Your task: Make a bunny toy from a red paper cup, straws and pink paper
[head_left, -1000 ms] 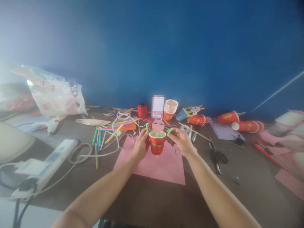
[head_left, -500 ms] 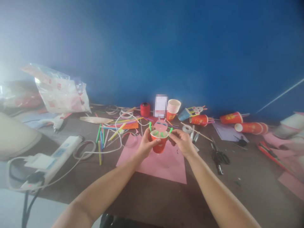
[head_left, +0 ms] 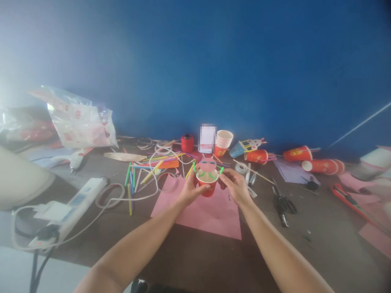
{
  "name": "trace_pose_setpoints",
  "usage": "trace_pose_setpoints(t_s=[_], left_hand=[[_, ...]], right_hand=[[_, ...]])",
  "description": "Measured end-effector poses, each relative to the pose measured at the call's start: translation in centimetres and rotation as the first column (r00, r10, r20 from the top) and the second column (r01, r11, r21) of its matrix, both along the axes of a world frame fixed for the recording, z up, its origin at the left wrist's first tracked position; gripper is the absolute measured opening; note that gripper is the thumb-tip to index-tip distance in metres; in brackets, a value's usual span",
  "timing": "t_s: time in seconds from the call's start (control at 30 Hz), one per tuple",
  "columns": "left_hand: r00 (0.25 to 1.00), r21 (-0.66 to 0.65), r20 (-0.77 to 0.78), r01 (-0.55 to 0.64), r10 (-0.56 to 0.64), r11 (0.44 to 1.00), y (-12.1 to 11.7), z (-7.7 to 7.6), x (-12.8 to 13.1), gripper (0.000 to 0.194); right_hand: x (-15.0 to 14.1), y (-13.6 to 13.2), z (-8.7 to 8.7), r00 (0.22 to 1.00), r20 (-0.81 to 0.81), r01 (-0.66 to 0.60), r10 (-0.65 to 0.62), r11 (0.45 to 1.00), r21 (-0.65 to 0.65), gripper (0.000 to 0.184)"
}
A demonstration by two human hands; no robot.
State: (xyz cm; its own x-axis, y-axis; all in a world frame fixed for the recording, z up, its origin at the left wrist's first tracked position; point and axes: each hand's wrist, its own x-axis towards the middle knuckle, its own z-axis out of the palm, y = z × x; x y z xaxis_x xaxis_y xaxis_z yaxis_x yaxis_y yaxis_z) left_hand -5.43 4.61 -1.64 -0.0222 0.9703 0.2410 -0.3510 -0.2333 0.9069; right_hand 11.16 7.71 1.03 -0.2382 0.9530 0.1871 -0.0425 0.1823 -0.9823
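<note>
A red paper cup (head_left: 207,191) with a pale inside is held above a pink paper sheet (head_left: 210,219). My left hand (head_left: 192,189) is closed round its left side, thumb across the front. Bright green strips curve inside the rim, and one strip (head_left: 221,170) sticks out past the right edge. My right hand (head_left: 235,183) pinches at this strip's lower part beside the cup; the fingertips partly hide the contact. Behind the rim stands a rounded pink paper piece (head_left: 207,166), its details blurred.
Stacked paper cups (head_left: 224,140) and a red thread spool (head_left: 187,143) stand at the back. Coloured sticks (head_left: 152,171) and a white cable lie left, near a power strip (head_left: 81,203) and a glue gun (head_left: 73,160). Scissors (head_left: 284,201) and a red cutter (head_left: 351,201) lie right.
The cup now tips more toward me, showing more of its inside. Both hands stay at its sides, and the view has shifted slightly.
</note>
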Motion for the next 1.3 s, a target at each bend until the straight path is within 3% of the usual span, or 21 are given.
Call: trace_pose_setpoints(t_s=[0.3, 0.6, 0.77, 0.93, 1.03, 1.17, 1.3], left_hand=[[0.993, 0.075, -0.109, 0.059, -0.050, 0.995, 0.0, -0.1, -0.4, 0.087], [0.996, -0.007, -0.087, -0.027, 0.026, 1.000, 0.2, 0.0, -0.6, 0.084], [0.988, 0.039, -0.147, -0.030, 0.036, 0.999, 0.1, 0.1, -0.7, 0.081], [0.993, -0.014, -0.098, 0.066, -0.067, 0.998, 0.3, -0.1, -1.0, 0.082], [0.985, -0.073, -0.045, 0.161, -0.165, 0.984, 0.4, -0.2, -1.1, 0.070], [0.961, -0.130, -0.089, 0.250, -0.263, 0.959, 0.5, -0.2, -1.6, 0.057], [0.947, -0.146, -0.158, 0.259, -0.281, 0.955, 0.6, -0.6, -2.0, 0.053]], right_hand=[[-0.1, -0.5, 0.4, 1.000, 0.006, -0.031, 0.031, 0.999, 0.044, 0.018], [-0.1, -0.3, 0.6, 0.998, -0.002, -0.067, 0.067, 0.997, 0.022, 0.021], [-0.3, -0.4, 0.2, 0.997, -0.046, -0.067, 0.067, 0.998, 0.010, 0.022], [-0.5, -0.2, -0.2, 0.984, -0.175, -0.041, 0.037, 0.999, -0.017, 0.021], [-0.5, 0.1, -0.5, 0.961, -0.277, -0.017, -0.006, 0.997, -0.080, 0.022], [-0.5, 0.4, -0.6, 0.924, -0.383, -0.055, 0.000, 0.990, -0.133, 0.020], [-0.9, 0.5, -1.0, 0.903, -0.428, -0.120, 0.035, 0.978, -0.172, 0.019]])
